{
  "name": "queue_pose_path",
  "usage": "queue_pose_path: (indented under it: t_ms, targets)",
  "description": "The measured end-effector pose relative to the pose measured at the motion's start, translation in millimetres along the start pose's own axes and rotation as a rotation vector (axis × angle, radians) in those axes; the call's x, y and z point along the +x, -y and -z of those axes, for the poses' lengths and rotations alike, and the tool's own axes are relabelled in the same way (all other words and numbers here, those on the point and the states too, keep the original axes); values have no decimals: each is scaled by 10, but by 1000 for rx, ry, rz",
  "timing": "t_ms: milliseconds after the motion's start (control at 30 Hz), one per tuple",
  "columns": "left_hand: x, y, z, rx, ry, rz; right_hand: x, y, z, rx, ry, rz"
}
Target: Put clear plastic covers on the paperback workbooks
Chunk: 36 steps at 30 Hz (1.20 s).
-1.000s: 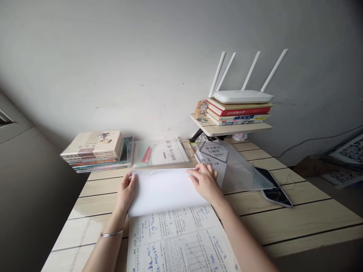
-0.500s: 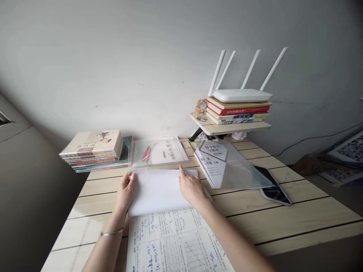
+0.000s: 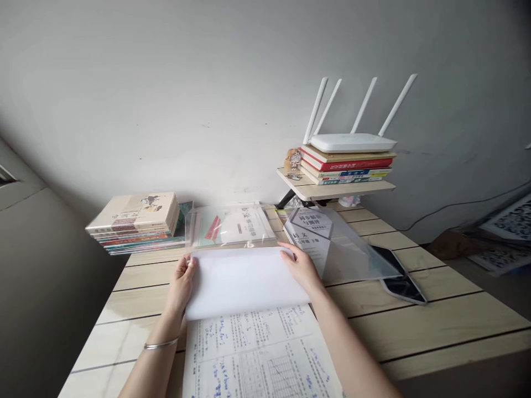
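My left hand (image 3: 181,284) pinches the far left corner of a blank white paper (image 3: 240,281), its thumb on top. At the far right corner, my right hand (image 3: 303,270) holds the same paper between thumb and fingers. This white part lies over a printed worksheet (image 3: 255,354) covered in blue handwriting, which reaches toward me. Whether the two are one folded sheet, I cannot tell. Just beyond my hands lies a booklet with a red design (image 3: 232,225) in a clear cover. A grey-and-white booklet (image 3: 309,235) in a clear sleeve lies beside my right hand.
A stack of books (image 3: 133,218) stands at the table's far left. On the right, a phone (image 3: 404,287) lies partly under the clear sleeve. A small raised shelf (image 3: 307,190) at the back bears books (image 3: 348,165), a white router (image 3: 352,142) and a small figurine (image 3: 293,158).
My right hand has moved from pointing on the white paper to its far right corner, where it now grips the edge. My left hand keeps its hold on the left corner.
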<state>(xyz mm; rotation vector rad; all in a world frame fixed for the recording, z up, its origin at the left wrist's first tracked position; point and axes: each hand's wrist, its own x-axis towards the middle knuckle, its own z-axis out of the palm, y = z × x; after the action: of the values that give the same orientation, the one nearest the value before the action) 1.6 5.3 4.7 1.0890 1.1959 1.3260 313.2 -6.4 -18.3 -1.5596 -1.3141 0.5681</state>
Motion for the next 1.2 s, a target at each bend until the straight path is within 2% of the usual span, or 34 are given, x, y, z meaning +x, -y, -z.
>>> queue_pose_path:
  t_ms: [100, 267, 367, 467, 567, 700, 867, 967, 1033, 1200]
  targets:
    - [1, 7, 7, -14, 7, 12, 49, -47, 30, 238, 46, -117]
    - [14, 22, 19, -41, 1, -10, 54, -44, 44, 412, -41, -192]
    - [10, 1, 10, -53, 1, -14, 60, -21, 67, 536, -79, -296]
    - [1, -23, -2, -76, 10, -15, 81, 10, 112, 683, -40, -448]
    - [-2, -27, -6, -96, 17, -20, 98, 31, 146, 756, 45, -529]
    - [10, 4, 5, -73, 3, -30, 92, 26, 143, 726, 79, -508]
    - [36, 62, 32, -28, -26, -45, 52, -29, 168, 416, -45, -419]
    - [37, 73, 29, -32, -22, -50, 32, -66, 206, 287, 12, -360]
    - [24, 60, 16, -45, -27, -58, 27, -79, 220, 297, 38, -369]
    - [-31, -18, -11, -81, 35, -41, 30, -66, 204, 523, 35, -536]
